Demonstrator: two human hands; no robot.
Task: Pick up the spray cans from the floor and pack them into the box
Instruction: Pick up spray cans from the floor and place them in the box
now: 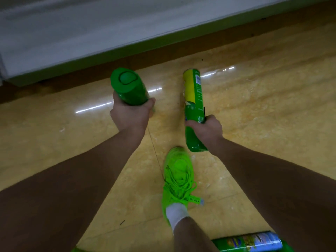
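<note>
**Op:** Closest to the lens, both forearms run forward from the bottom corners, and between them I see a green shoe point(177, 177) planted on the floor point(272, 113). Down at the bottom edge, a third can point(249, 241) lies on its side beside that leg, untouched.

**Desk:** What are the hands doing?

**Op:** Left hand point(130, 115) has its fingers curled round the lower body of a green can point(130, 86), cap tipped up toward me. Right hand point(205, 130) is wrapped round the middle of a yellow-green can point(193, 110), which points away from me, its green cap end near my wrist. Both cans are off the floor, well apart from each other.

**Desk:** So which step are we on?

**Op:** I judge it as the carry: two cans picked up, neither packed. One can at least is left on the floor.

**Desk:** Where's the box?

**Op:** Not in view. Ahead I only see floor, then a dark skirting strip and a pale wall point(91, 24). So I cannot say which way it lies.

**Desk:** Next move?

**Op:** I'd say turn until the box shows, bring both cans over it, and set them down one at a time so they don't knock together. Both hands are full, so the third can waits for a return trip. I'd also watch my footing; that can sits close to my leg and could roll if kicked.
</note>
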